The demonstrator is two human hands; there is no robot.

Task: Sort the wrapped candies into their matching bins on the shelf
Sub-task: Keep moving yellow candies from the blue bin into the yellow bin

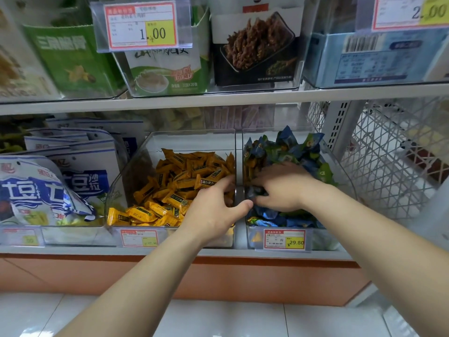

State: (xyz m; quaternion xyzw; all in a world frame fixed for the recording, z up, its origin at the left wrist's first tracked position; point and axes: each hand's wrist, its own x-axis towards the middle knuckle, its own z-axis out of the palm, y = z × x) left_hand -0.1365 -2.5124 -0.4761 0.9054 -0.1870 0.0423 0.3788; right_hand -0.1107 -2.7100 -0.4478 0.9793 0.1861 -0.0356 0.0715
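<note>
2 clear bins sit side by side on the lower shelf (170,252), and both hands are in them. The left bin (189,133) holds the orange candies (170,188): oblong wrapped bars lying flat in a loose heap with no common heading. Many have their long axis on a diagonal from lower left to upper right, a few near the middle lie almost crosswise, and 1 at the front left corner stands nearly on end. The right bin (346,173) holds the blue and green candies (286,147), piled higher at the back, where several stand with their crimped ends pointing up. A few orange wrappers show against that bin's left wall. The left hand (213,210) straddles the wall between the bins, with its fingers down among the orange bars and its thumb stretched across to the right bin's side. I cannot tell whether its grip has closed on a candy. The right hand (279,186) lies palm down on the blue and green heap, its fingers bent into the pile and its fingertips buried, so its grip cannot be judged either. A price tag (284,239) reading 29.80 hangs on the right bin's front. Blue and white snack bags (48,188) fill the space to the left, and a white mesh panel (388,154) stands to the right.
</note>
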